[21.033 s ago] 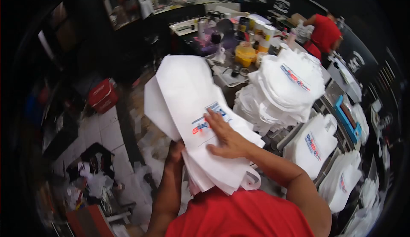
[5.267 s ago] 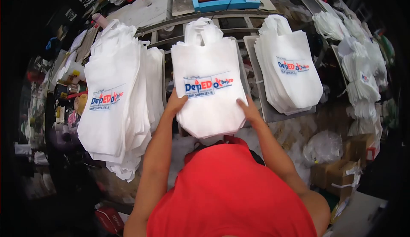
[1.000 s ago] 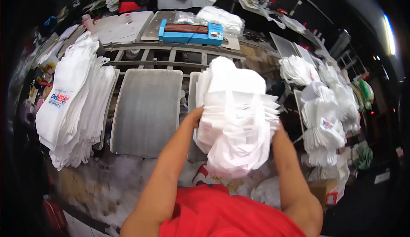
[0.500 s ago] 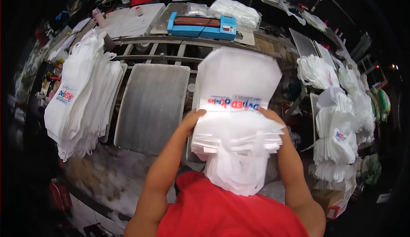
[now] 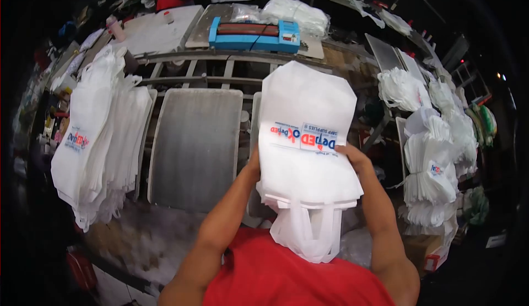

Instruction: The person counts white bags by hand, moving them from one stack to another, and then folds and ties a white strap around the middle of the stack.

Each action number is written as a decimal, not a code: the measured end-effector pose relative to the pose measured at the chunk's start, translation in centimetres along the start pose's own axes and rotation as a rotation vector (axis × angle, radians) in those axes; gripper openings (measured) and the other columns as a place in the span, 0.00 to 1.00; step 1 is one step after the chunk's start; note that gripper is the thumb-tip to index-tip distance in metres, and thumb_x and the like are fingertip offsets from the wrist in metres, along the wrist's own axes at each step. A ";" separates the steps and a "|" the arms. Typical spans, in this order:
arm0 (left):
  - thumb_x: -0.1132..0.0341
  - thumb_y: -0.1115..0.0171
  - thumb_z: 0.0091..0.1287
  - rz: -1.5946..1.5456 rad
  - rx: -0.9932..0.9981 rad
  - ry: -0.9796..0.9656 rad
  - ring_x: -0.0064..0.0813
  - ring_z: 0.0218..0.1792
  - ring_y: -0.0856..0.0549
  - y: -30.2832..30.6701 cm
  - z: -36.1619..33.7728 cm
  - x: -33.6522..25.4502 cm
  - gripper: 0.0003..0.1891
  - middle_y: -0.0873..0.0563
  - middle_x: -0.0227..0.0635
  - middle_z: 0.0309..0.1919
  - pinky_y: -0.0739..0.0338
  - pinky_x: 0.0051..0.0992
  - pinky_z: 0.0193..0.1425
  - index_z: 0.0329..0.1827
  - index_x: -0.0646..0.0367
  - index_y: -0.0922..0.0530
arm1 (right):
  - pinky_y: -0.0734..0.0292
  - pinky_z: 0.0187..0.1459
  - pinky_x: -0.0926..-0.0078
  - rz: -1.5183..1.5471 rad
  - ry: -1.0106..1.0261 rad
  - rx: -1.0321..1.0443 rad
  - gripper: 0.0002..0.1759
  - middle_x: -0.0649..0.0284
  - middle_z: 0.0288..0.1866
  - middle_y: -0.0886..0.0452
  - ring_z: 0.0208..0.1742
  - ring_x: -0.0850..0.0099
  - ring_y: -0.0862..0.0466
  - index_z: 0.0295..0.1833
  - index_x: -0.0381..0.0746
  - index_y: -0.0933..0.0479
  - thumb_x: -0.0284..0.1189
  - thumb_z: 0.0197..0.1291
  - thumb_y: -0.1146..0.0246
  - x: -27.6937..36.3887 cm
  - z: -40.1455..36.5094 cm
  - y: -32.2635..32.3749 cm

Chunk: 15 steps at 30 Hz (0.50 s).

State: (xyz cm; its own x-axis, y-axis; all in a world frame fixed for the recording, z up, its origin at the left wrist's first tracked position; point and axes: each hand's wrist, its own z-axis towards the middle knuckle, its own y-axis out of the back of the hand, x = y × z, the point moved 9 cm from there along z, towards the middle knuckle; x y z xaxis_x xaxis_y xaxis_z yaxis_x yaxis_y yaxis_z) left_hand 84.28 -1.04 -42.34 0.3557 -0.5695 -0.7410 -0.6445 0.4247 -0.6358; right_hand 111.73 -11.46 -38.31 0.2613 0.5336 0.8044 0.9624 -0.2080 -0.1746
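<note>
Metal frame: carries flat platens side by side, with bars running along its far edge.
Left pile: printed white bags heaped on the platen at the frame's left end, spilling over its near edge.
Bare platen: grey, with nothing on it, between the left pile and the bundle in hand.
Held stack: white bags in the air over the second platen, print upside down to the person, handles hanging towards the chest.
Right piles: more bags bunched at the frame's right end, well apart from the hands.
Blue device: lies past the frame's far edge.
Right hand: clasps the held stack's right edge beside the print.
Left hand: grips the left edge, mostly hidden behind the bags.
Progress: seemingly midway; piles rest at both ends and this bundle is not set down.
Room: open over the bare platen, tighter towards the right piles.
</note>
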 end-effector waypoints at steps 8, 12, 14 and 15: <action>0.40 0.53 0.74 0.137 -0.560 0.081 0.35 0.64 0.21 7.1 -0.8 -2.5 0.35 0.19 0.39 0.64 0.28 0.34 0.68 0.72 0.60 0.28 | 0.17 0.59 0.64 0.281 -0.102 0.027 0.31 0.50 0.64 0.21 0.58 0.62 0.15 0.73 0.34 0.35 0.34 0.69 0.38 -1.1 2.0 2.0; 0.39 0.57 0.75 0.191 -0.297 0.011 0.36 0.66 0.21 4.1 2.3 0.0 0.36 0.21 0.43 0.66 0.27 0.33 0.68 0.72 0.61 0.29 | 0.25 0.61 0.73 -0.296 0.151 -0.075 0.39 0.54 0.63 0.22 0.59 0.70 0.21 0.76 0.33 0.38 0.44 0.68 0.35 -1.0 4.7 4.2; 0.42 0.55 0.77 -0.061 -0.138 0.160 0.35 0.65 0.21 -0.9 -0.1 -3.3 0.34 0.22 0.43 0.67 0.27 0.33 0.68 0.74 0.61 0.31 | 0.27 0.64 0.73 -0.286 0.223 0.020 0.43 0.53 0.65 0.23 0.62 0.67 0.22 0.76 0.31 0.38 0.48 0.67 0.34 0.7 3.8 3.0; 0.38 0.56 0.76 -0.140 0.077 0.042 0.36 0.78 0.36 -0.6 0.9 -4.3 0.45 0.39 0.48 0.80 0.40 0.32 0.79 0.84 0.62 0.54 | 0.27 0.64 0.73 -0.285 0.222 0.024 0.43 0.53 0.65 0.23 0.62 0.67 0.22 0.76 0.31 0.38 0.48 0.67 0.34 1.5 3.2 2.4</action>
State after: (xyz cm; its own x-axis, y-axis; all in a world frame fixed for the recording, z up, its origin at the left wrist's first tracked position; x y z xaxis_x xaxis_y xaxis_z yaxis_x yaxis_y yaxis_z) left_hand 83.72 1.81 -38.99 0.4087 -0.6552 -0.6353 -0.5365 0.3907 -0.7480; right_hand 114.64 -8.49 -39.30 -0.0382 0.3763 0.9257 0.9964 -0.0559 0.0638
